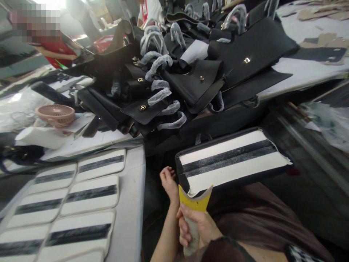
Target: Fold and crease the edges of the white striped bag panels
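Note:
My right hand (200, 223) is wrapped round the grey handle of a scraper with a yellow, concave-edged head (194, 202). The scraper's head meets the near left corner of a white panel with dark stripes (229, 162), at least in this view; whether it presses on it I cannot tell. The panel lies on a black bag body (182, 171) at my lap. My left hand (168, 180) hovers beside the bag's left end, its fingers loosely bent and slightly apart, with nothing visible in them.
At left, several striped white panels (88, 194) lie in rows on a pale board (131, 203). Black handbags (191, 83) with plastic-wrapped handles pile up on the table ahead. A pink fan (55, 112) stands at far left. People are beyond the table.

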Demonstrator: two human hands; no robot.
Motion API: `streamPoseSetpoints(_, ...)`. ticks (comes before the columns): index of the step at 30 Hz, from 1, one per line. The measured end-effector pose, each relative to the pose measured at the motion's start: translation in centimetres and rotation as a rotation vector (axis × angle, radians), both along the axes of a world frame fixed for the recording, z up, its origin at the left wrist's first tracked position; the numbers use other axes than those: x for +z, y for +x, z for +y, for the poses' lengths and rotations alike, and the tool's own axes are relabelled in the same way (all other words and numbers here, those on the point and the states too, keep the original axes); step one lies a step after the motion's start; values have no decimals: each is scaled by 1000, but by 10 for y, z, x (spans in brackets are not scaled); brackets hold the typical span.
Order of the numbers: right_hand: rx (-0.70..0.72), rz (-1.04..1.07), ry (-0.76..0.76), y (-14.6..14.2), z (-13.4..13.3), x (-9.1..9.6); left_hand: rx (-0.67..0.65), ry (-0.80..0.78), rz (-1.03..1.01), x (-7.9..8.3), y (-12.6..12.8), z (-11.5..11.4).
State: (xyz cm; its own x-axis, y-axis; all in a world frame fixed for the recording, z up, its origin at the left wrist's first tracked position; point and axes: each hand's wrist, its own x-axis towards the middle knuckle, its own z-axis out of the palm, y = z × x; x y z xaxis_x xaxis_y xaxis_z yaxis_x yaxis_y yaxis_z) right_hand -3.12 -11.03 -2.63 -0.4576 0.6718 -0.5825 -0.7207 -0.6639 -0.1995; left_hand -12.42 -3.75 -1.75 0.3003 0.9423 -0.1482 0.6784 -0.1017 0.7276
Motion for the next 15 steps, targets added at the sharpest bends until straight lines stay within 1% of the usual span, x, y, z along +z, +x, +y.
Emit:
streamPoseSetpoints(1, 6, -4, -12, 0, 0, 1, 85, 77, -22, 4, -2, 10)
streamPoseSetpoints(2, 13, -8, -28, -1, 1, 2, 140, 160, -65, 11, -5, 19)
streamPoseSetpoints(3, 18, -13, -43, -1, 1, 3, 123, 231, -118, 20, -7, 25)
streamPoseSetpoints(4, 18, -20, -57, -1, 1, 4, 25, 282, -167, 31, -10, 30)
streamPoseSetpoints(5, 22, -23, -69, -1, 1, 4, -165, 293, -201, 44, -11, 34)
streamPoseSetpoints(6, 22, -27, -78, 0, 2, 5, -387, 263, -177, 56, -12, 38)
streamPoseSetpoints(7, 21, -34, -81, 0, 2, 6, -577, 220, -123, 68, -13, 42)
streamPoseSetpoints(8, 22, -39, -82, 0, 2, 7, -713, 180, -52, 79, -13, 46)
streamPoseSetpoints(9, 25, -42, -81, 0, 3, 7, -802, 155, 18, 87, -13, 51)
streamPoseSetpoints(11, 32, -44, -71, 0, 3, 8, -888, 141, 117, 99, -12, 60)
streamPoseSetpoints(15, 28, -48, -50, -1, 2, 6, -1011, 129, 210, 109, -11, 73)
